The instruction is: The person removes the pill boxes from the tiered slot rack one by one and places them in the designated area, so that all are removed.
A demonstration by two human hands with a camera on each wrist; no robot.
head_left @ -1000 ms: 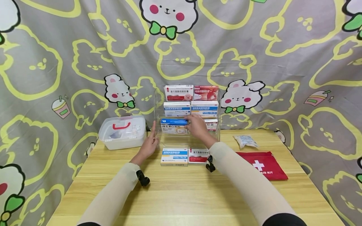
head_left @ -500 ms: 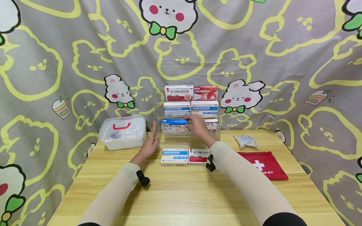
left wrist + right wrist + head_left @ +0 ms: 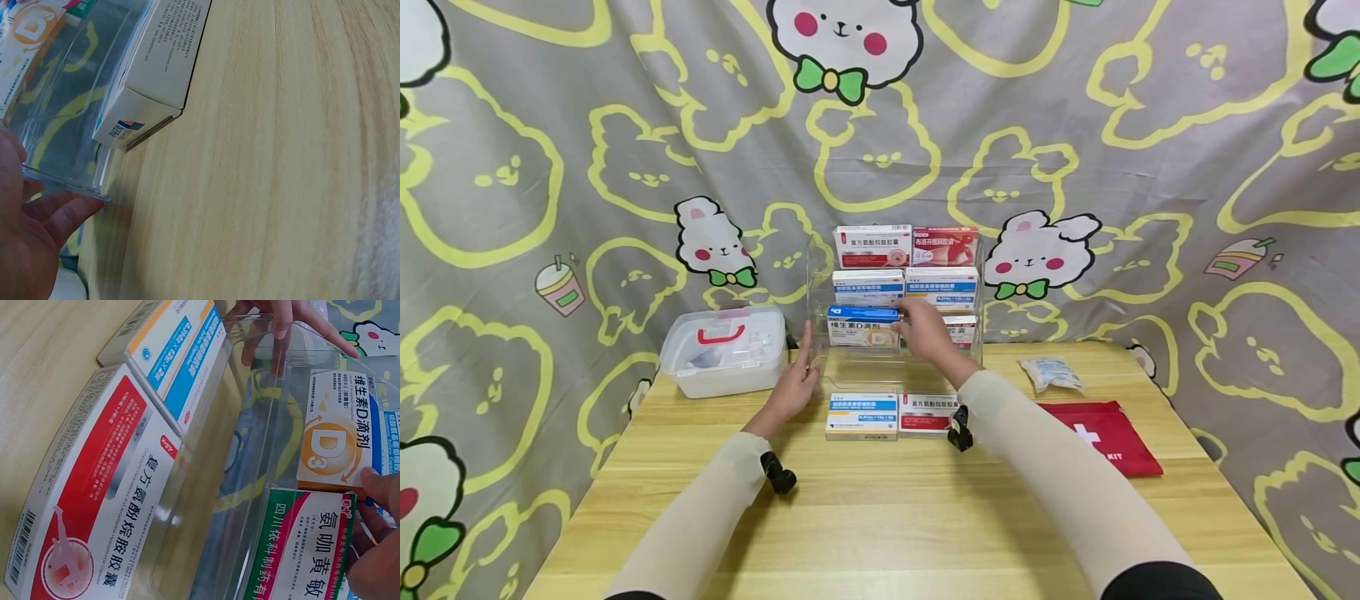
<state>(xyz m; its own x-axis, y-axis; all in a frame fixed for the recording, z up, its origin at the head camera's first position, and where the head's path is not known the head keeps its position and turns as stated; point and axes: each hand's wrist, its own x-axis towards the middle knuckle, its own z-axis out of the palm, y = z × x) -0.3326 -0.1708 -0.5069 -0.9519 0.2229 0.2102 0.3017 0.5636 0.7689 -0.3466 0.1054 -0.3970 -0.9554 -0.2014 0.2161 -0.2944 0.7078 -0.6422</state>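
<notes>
My right hand (image 3: pixel 925 333) pinches the right end of a blue-and-white vitamin D drops box (image 3: pixel 862 327) on the third tier of a clear display rack (image 3: pixel 857 372). In the right wrist view, the thumb (image 3: pixel 380 487) lies on the front of this box, just above a green-and-white medicine box (image 3: pixel 294 550). My left hand (image 3: pixel 797 383) grips the rack's left side edge, its index finger pointing up along it. The left wrist view shows fingertips (image 3: pixel 69 215) at the rack's lower corner. Part of the green-and-white box is hidden behind my right hand in the head view.
Upper tiers hold red-and-white (image 3: pixel 874 247) and blue-and-white boxes (image 3: pixel 942 287). A blue-and-white box (image 3: pixel 861 417) and a red-and-white box (image 3: pixel 925 415) lie before the rack. A lidded plastic case (image 3: pixel 726 354) stands left; a small packet (image 3: pixel 1051 374) and red first aid pouch (image 3: pixel 1120 437) lie right.
My right hand has raised the vitamin D drops box slightly, so its top now overlaps the tier behind a little more. The left hand keeps its place on the rack.
</notes>
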